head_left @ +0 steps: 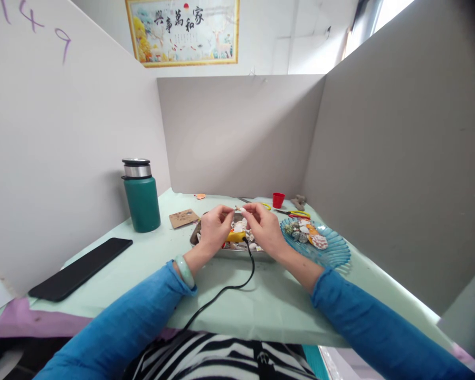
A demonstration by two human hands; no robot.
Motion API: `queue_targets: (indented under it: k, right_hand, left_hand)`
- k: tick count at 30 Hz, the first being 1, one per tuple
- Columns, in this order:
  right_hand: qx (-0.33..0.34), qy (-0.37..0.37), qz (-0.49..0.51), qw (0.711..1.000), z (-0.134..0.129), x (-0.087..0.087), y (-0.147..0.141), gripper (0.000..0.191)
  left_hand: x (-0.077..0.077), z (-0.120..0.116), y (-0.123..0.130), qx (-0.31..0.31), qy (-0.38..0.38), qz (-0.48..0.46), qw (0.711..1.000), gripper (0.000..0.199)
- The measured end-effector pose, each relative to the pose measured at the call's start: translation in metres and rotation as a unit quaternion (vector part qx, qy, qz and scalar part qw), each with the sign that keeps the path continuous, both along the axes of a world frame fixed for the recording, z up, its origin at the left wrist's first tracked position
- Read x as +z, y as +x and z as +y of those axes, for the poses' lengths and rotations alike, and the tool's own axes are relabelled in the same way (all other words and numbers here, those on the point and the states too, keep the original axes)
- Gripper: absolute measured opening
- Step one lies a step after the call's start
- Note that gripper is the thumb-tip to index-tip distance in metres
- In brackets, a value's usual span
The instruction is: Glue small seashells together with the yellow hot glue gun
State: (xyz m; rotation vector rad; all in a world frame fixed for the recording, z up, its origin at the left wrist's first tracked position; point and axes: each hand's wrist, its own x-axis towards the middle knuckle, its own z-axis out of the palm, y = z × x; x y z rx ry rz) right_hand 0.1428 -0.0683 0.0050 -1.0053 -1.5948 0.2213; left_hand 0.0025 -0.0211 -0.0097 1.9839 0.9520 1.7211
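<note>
1. Head view: the left hand (216,226) and right hand (266,227) meet over the metal tray (225,254), fingertips pinching a small pale piece (238,208) between them.
2. That piece looks very light, probably stiff and perhaps brittle; its ends seem the place to hold, with gentle pressure, as something so tiny could slip. Its exact shape is too small to tell.
3. Below the hands, inside the tray, lie shells (239,225) and a yellow tool (236,237), whose black cord (229,287) runs toward the person.
4. Right of the tray sits a blue scalloped dish (338,248) bearing shells; beyond the tray, to the right, are a red cup (278,200) and scissors (300,215).
5. Left of the tray are a brown card (184,218), a green bottle (142,206) and a flat black slab (81,269).
6. Pale green covers the counter (277,301); grey partitions (241,132) enclose it, and a framed picture (184,31) hangs beyond.
</note>
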Motion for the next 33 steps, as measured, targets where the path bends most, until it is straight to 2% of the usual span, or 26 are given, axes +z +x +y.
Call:
queue_targets:
  k: [6, 11, 15, 17, 19, 21, 23, 25, 27, 33]
  right_hand:
    - [-0.086, 0.093, -0.089, 0.988, 0.001, -0.003, 0.002, 0.016]
    - [-0.097, 0.113, -0.148, 0.978, 0.003, -0.008, 0.001, 0.018]
    - [-0.124, 0.119, -0.152, 0.973, 0.003, -0.002, 0.006, 0.019]
    - [-0.133, 0.079, -0.189, 0.970, 0.003, 0.004, 0.013, 0.018]
    - [-0.133, -0.017, -0.279, 0.951, 0.005, 0.009, 0.020, 0.017]
    - [-0.124, -0.139, -0.383, 0.905, 0.008, 0.011, 0.026, 0.016]
    - [-0.098, -0.225, -0.450, 0.858, 0.011, 0.008, 0.030, 0.015]
    - [-0.080, -0.250, -0.471, 0.842, 0.015, 0.005, 0.032, 0.020]
    - [-0.067, -0.241, -0.479, 0.842, 0.018, 0.001, 0.032, 0.021]
    - [0.055, -0.273, -0.464, 0.841, 0.019, -0.002, 0.032, 0.021]
  left_hand:
    - [-0.002, -0.004, 0.002, 0.012, 0.017, 0.021, 1.000, 0.013]
    - [-0.004, -0.006, 0.006, -0.008, -0.020, 0.017, 1.000, 0.016]
    - [-0.003, -0.003, 0.005, -0.006, -0.024, 0.011, 1.000, 0.015]
    - [-0.003, 0.000, 0.003, 0.001, -0.023, 0.004, 1.000, 0.014]
    - [-0.002, 0.003, 0.001, 0.013, -0.025, -0.004, 1.000, 0.015]
    - [-0.002, 0.006, -0.001, 0.022, -0.029, -0.009, 0.999, 0.015]
    - [-0.003, 0.008, -0.001, 0.027, -0.031, -0.009, 0.999, 0.015]
    - [-0.003, 0.008, -0.001, 0.028, -0.030, -0.008, 0.999, 0.015]
    - [-0.003, 0.009, -0.001, 0.028, -0.029, -0.009, 0.999, 0.015]
    - [-0.001, 0.008, -0.002, 0.026, -0.032, -0.008, 0.999, 0.015]
